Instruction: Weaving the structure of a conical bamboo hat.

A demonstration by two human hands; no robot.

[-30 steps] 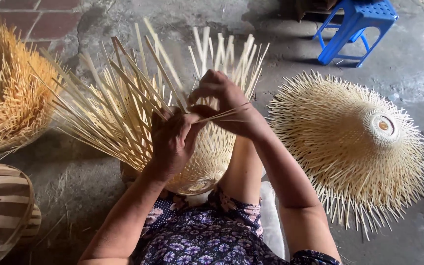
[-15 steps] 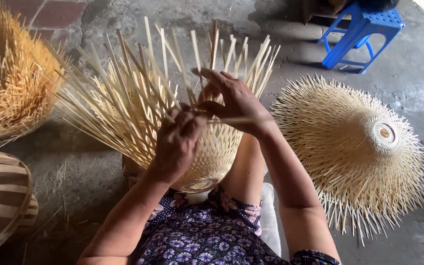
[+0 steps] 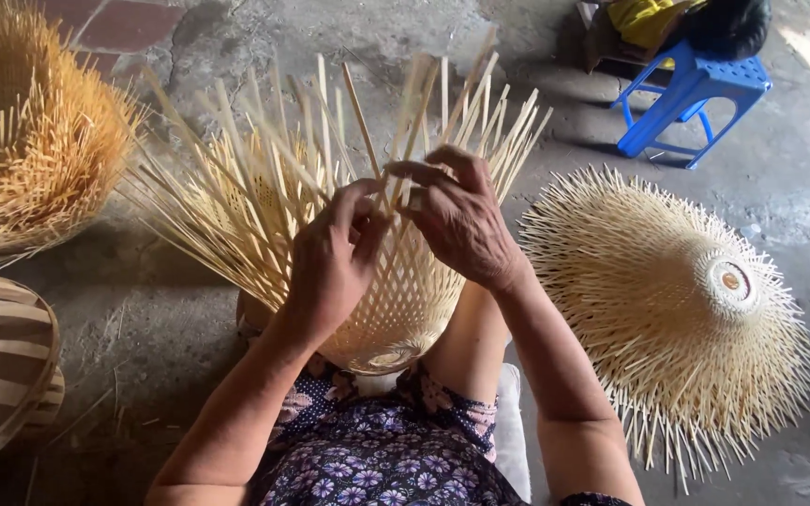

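Together, two hands, left hand point(image 3: 330, 262) and right hand point(image 3: 461, 220), grip one half-woven bamboo basket point(image 3: 396, 300).

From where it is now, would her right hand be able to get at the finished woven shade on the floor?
Probably yes. The right hand is busy pinching strips of the half-woven basket in her lap, but the finished shade lies just beside that forearm on bare floor, nothing between them. She would have to let go of the strips first.

No packages, labels, signs or screens are showing anywhere in this view; nothing printed or boxed is lying on the floor or standing at the edges of the scene.
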